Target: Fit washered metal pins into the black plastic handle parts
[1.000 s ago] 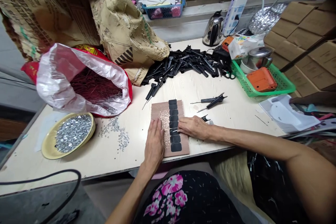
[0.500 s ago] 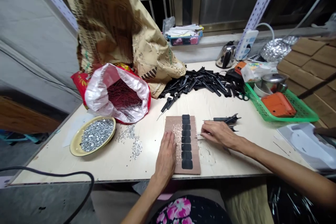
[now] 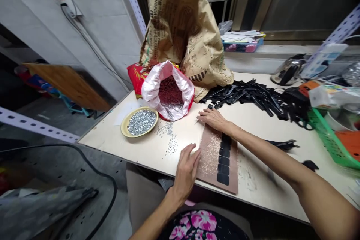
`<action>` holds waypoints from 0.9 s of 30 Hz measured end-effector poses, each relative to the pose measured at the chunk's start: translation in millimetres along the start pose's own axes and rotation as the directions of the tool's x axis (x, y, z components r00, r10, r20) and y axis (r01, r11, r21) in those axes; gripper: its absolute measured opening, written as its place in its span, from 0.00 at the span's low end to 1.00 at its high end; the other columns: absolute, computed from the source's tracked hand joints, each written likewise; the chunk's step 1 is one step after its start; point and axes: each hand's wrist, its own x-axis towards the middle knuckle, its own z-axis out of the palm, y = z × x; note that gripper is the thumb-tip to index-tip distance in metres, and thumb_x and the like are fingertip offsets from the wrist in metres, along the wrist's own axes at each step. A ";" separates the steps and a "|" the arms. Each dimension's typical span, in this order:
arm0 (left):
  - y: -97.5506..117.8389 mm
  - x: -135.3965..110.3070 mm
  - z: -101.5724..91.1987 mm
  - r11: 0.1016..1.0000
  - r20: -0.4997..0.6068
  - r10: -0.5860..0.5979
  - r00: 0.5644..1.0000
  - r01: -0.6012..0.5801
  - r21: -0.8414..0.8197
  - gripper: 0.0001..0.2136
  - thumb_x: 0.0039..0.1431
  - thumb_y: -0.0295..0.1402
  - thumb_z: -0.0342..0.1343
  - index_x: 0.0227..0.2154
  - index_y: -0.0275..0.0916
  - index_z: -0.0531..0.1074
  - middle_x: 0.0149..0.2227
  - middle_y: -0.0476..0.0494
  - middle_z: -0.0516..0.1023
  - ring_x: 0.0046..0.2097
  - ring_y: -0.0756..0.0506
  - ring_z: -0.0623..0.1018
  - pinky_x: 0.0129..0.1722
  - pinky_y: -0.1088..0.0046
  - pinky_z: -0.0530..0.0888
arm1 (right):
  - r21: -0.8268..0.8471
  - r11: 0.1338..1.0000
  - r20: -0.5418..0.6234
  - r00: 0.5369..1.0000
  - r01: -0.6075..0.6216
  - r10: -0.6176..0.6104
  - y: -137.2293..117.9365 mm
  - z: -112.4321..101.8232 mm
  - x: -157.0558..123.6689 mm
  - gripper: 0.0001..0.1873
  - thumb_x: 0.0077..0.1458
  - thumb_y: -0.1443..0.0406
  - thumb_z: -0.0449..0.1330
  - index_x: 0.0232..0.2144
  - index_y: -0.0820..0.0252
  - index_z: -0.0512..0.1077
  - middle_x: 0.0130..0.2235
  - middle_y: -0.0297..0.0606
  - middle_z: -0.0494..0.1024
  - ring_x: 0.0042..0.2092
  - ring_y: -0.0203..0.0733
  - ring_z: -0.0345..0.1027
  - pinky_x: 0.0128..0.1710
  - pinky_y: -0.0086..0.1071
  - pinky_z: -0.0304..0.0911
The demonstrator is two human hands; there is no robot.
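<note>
My left hand [image 3: 185,170] is beside the lower left edge of a brown wooden board [image 3: 208,174], its fingers slightly curled and apart, with nothing in them. The board carries a row of black rounded pads [image 3: 224,165] and many small pale specks. My right hand [image 3: 215,120] reaches across the board's far end. Its fingers are closed around a black plastic piece with a thin metal pin [image 3: 197,122]; the hand partly hides this piece. Just beyond lies a heap of similar black plastic pieces [image 3: 250,95].
A yellow dish [image 3: 123,129] of small metal bits stands left, with loose bits [image 3: 171,142] scattered beside it. Behind are a red-and-white bag [image 3: 149,86] of thin dark red sticks and a large brown sack [image 3: 205,52]. Black tools [image 3: 282,145] and a green basket [image 3: 323,131] are right.
The view has turned left. My right hand has moved from the board's right side to its far left corner, at the black piece. My left hand has lifted from the board's left edge.
</note>
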 end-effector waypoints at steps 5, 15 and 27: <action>-65.0 -18.8 -49.2 0.962 -0.128 -0.173 0.977 0.196 0.192 0.14 0.63 0.34 0.47 0.48 0.41 0.72 0.40 0.39 0.75 0.43 0.41 0.72 0.43 0.57 0.74 | -0.056 0.992 0.116 0.988 0.113 -0.106 9.4 22.1 31.4 0.10 0.61 0.67 0.52 0.35 0.59 0.73 0.38 0.42 0.75 0.42 0.44 0.63 0.39 0.35 0.48; -98.4 -25.0 -60.3 0.952 0.007 -0.197 0.980 0.190 0.241 0.13 0.63 0.35 0.45 0.41 0.39 0.75 0.32 0.41 0.73 0.37 0.43 0.70 0.36 0.65 0.72 | -0.058 0.995 -0.154 0.984 0.084 -0.092 23.8 6.9 34.5 0.15 0.64 0.68 0.44 0.40 0.62 0.70 0.36 0.42 0.74 0.41 0.42 0.63 0.51 0.37 0.48; -87.9 -14.2 -48.0 0.924 0.046 -0.203 0.978 0.176 0.338 0.11 0.62 0.32 0.46 0.32 0.38 0.74 0.31 0.41 0.72 0.38 0.42 0.69 0.35 0.66 0.69 | 0.287 0.953 -0.387 0.898 -0.097 0.208 -55.3 -38.4 -19.6 0.14 0.64 0.65 0.47 0.44 0.62 0.70 0.36 0.41 0.71 0.38 0.41 0.64 0.39 0.32 0.60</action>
